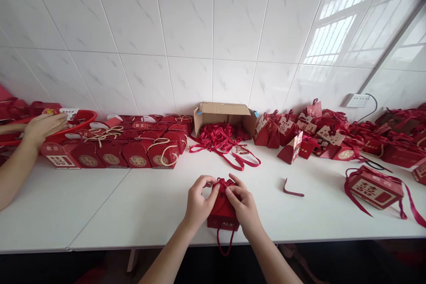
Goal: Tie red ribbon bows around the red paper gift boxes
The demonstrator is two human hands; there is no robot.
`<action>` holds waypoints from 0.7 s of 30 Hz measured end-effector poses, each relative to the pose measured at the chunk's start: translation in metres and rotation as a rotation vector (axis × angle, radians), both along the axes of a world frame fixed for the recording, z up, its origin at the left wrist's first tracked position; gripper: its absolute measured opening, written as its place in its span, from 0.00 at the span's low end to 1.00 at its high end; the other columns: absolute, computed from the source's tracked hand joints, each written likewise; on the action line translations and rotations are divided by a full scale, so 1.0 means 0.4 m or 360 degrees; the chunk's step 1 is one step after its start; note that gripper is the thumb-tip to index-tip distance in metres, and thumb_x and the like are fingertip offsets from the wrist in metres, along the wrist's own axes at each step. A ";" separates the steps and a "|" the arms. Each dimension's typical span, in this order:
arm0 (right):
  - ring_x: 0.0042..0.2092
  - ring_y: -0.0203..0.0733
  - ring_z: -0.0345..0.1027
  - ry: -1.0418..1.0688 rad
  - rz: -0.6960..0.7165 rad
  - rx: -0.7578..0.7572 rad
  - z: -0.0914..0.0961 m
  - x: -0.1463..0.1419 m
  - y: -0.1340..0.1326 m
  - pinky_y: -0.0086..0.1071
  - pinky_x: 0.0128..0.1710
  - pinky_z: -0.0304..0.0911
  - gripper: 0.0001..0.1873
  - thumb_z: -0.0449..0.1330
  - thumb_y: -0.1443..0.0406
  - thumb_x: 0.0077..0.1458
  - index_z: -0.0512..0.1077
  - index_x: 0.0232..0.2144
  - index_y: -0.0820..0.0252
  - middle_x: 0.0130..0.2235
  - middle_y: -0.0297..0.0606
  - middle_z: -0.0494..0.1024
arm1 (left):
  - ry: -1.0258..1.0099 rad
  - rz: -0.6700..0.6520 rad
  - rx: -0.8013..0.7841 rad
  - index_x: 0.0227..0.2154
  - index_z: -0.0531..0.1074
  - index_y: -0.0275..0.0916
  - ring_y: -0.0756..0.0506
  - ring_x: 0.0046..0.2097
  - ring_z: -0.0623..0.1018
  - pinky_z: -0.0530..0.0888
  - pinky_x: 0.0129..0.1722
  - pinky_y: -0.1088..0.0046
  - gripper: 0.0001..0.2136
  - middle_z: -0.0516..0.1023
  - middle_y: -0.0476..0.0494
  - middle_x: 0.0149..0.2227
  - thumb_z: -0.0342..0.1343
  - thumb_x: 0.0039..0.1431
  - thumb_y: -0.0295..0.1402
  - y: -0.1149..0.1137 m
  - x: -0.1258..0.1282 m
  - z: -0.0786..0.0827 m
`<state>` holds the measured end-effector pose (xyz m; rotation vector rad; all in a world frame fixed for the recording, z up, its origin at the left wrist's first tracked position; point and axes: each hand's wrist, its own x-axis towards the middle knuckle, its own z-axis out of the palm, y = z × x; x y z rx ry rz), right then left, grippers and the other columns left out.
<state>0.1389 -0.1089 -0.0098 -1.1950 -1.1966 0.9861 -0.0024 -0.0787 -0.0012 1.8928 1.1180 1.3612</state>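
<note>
A small red gift box stands near the table's front edge, its twisted red cord handle hanging down over the edge. At the top of the box is a red ribbon. My left hand pinches the ribbon from the left side, thumb against fingertips. From the right, my right hand pinches it too, with one finger raised. The fingers partly cover the ribbon, so how it is looped is hard to see.
Behind are a cardboard box of red ribbons, rows of red boxes at left and more gift boxes at right. A ribboned box and a red strip lie right. A co-worker's hand reaches over a red basin.
</note>
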 end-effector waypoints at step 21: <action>0.36 0.46 0.70 -0.1287 0.0116 0.0191 0.116 0.092 -0.094 0.46 0.46 0.57 0.13 0.59 0.65 0.52 0.71 0.42 0.48 0.31 0.34 0.77 | 0.0570 -0.0170 0.0137 0.31 0.74 0.42 0.46 0.38 0.75 0.69 0.44 0.65 0.06 0.78 0.47 0.34 0.52 0.60 0.28 -0.031 -0.038 0.066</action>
